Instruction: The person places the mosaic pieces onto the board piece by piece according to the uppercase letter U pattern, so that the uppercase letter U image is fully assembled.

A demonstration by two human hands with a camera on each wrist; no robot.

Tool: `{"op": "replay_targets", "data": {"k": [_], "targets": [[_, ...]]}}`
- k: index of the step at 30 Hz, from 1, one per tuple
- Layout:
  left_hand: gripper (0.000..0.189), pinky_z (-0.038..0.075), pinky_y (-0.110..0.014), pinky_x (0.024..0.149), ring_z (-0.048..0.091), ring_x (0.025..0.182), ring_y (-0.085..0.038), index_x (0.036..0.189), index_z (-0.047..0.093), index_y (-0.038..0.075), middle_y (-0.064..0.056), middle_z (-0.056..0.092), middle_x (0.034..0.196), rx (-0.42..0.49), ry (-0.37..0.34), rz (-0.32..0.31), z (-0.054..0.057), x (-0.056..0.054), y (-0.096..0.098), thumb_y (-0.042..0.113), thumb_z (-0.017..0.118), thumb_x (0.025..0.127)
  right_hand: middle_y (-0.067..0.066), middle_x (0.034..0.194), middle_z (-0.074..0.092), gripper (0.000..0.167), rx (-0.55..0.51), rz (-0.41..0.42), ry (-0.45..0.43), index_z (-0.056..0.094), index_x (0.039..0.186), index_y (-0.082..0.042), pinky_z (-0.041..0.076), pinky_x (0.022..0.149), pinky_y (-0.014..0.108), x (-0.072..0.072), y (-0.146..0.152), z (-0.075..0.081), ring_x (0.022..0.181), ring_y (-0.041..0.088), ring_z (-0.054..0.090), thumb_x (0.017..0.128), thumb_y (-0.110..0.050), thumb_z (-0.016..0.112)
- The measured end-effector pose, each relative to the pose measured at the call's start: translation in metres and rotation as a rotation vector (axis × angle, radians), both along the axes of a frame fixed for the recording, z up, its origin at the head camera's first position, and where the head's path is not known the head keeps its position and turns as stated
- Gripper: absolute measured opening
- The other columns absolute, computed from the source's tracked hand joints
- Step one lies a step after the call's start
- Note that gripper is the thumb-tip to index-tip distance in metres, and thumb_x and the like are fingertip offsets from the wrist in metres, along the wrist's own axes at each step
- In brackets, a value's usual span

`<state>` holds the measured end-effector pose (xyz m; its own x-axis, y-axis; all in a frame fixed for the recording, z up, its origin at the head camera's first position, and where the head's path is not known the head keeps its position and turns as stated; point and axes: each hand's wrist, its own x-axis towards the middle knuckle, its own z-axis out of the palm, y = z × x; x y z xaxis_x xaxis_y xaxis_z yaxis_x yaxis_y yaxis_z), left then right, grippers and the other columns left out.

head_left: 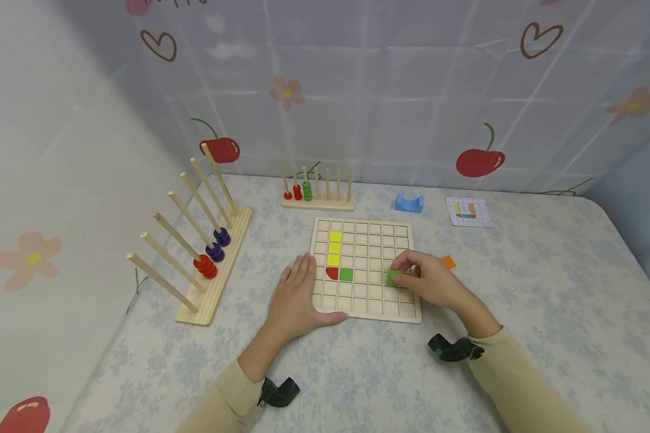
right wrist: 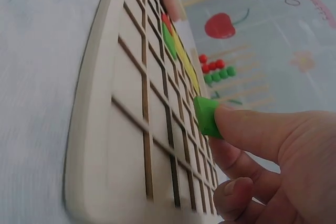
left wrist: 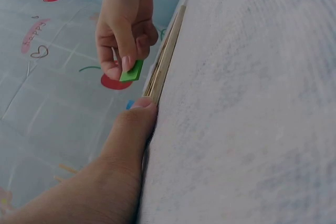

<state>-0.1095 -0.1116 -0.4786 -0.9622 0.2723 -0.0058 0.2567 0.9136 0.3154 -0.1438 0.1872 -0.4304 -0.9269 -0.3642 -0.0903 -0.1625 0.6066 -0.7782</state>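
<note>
A wooden grid board lies on the table in the head view. Three yellow squares stand in a column on it, with a red quarter-round tile below them and a green square tile beside the red one. My right hand pinches another green square tile between thumb and fingers, above the board's right part. With fingers straight, my left hand rests along the board's left edge, its thumb at the front edge. In the left wrist view, that thumb touches the board's side.
Left of the board stands a large peg rack with red and dark blue rings. A smaller peg rack is behind the board. A blue curved block, a pattern card and an orange tile lie toward the right.
</note>
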Motion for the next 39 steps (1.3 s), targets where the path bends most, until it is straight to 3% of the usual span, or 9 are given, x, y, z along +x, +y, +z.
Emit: {"op": "replay_targets", "data": {"k": [9,18,27,39], "targets": [[0.138,0.01,-0.044,0.127,0.008,0.156,-0.023,0.159,0.01,0.003,-0.011,0.01,0.167,-0.017,-0.001,0.003,-0.002,-0.001,0.0,0.094,0.053,0.065,0.002,0.097,0.065,0.008,-0.01,0.048,0.012,0.066,0.1,-0.018,0.046,0.066,0.028,-0.012,-0.034,-0.006,0.072,0.017,0.053,0.094,-0.019,0.07],[0.137,0.011,-0.044,0.127,0.01,0.156,-0.023,0.158,0.012,0.002,-0.011,0.012,0.167,-0.024,0.0,0.011,0.0,-0.001,0.001,0.092,0.055,0.065,0.0,0.093,0.065,0.007,-0.007,0.063,0.01,0.067,0.1,-0.017,0.048,0.072,0.03,-0.016,-0.054,-0.007,0.08,0.017,0.056,0.094,-0.017,0.069],[0.137,0.01,-0.044,0.127,0.009,0.156,-0.022,0.158,0.012,0.002,-0.011,0.011,0.167,-0.026,-0.007,0.012,0.001,0.0,0.001,0.092,0.056,0.065,-0.001,0.09,0.065,0.008,0.046,0.057,0.026,0.067,0.101,-0.017,0.048,0.072,0.031,-0.018,-0.06,-0.01,0.076,0.015,0.056,0.094,-0.019,0.07],[0.137,0.012,-0.045,0.126,0.011,0.156,-0.024,0.158,0.013,0.002,-0.012,0.012,0.167,-0.026,0.006,0.006,0.001,-0.001,0.001,0.092,0.055,0.065,-0.002,0.096,0.064,0.009,0.07,0.056,0.065,0.069,0.1,-0.017,0.049,0.077,0.031,-0.018,-0.061,-0.012,0.083,0.014,0.057,0.092,-0.019,0.072]]}}
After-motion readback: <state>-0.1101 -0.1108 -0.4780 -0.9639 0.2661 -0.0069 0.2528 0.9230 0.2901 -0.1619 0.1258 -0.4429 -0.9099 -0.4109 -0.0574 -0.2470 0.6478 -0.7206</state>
